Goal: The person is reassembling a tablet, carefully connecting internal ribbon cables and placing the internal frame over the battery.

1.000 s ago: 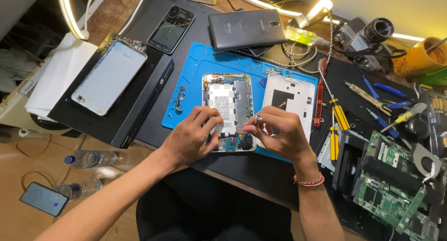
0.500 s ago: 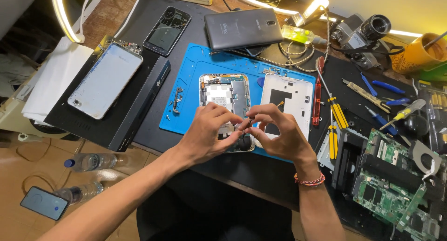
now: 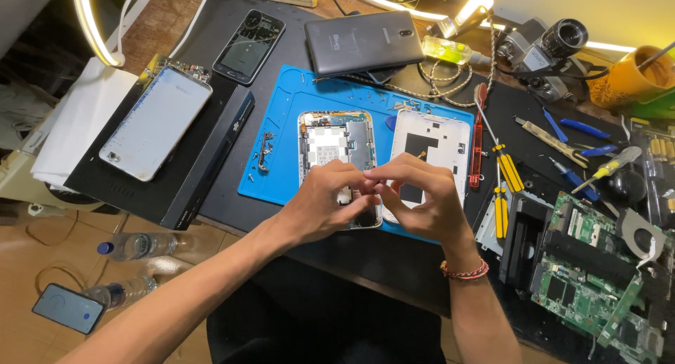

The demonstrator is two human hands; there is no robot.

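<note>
An opened tablet (image 3: 336,144) with its inner boards bare lies on a blue work mat (image 3: 281,160). Its white back cover (image 3: 436,135) lies just to the right. My left hand (image 3: 327,206) covers the tablet's lower half, fingers curled onto it. My right hand (image 3: 425,202) reaches in from the right, and its thumb and forefinger pinch against my left fingertips above the tablet. Whatever sits between the fingertips is too small to see.
A dark tablet (image 3: 362,40) and a black phone (image 3: 249,46) lie at the back. At the left a white tablet (image 3: 156,121) rests on a black box. Screwdrivers (image 3: 503,188), pliers (image 3: 573,128), green circuit boards (image 3: 590,265) and a camera (image 3: 552,51) crowd the right.
Both hands have slid a little lower and closer together over the tablet. The fingertips now meet in a pinch.
</note>
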